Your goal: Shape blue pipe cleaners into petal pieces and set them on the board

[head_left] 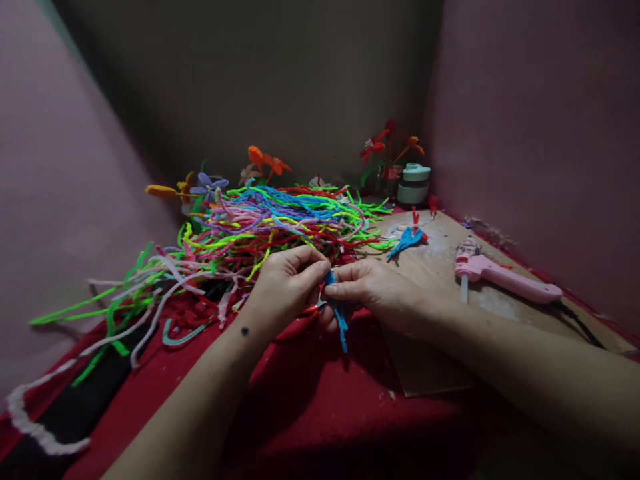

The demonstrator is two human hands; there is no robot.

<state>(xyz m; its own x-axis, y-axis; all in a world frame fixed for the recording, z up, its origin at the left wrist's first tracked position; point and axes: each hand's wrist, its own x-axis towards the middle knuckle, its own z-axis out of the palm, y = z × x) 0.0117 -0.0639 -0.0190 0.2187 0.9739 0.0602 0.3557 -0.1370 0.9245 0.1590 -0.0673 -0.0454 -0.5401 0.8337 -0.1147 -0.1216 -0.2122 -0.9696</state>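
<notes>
Between my two hands is a blue pipe cleaner piece (341, 319), bent and doubled, its lower end hanging down over the red cloth. My left hand (295, 277) pinches its top between thumb and fingertips. Just below that, my right hand (367, 287) is closed on the same piece, thumb across the front. Behind and under the fingers lies a red-handled tool (299, 327), mostly hidden by my left hand. A similar blue shaped piece (406, 241) rests on the board beyond my right hand.
A large heap of colourful pipe cleaners (285, 220) spreads behind my hands. On the brown board (435, 380) at right lies a pink glue gun (505, 275) with its cord. Pipe cleaner flowers (270, 162) and a lidded mint cup (415, 184) stand at the back.
</notes>
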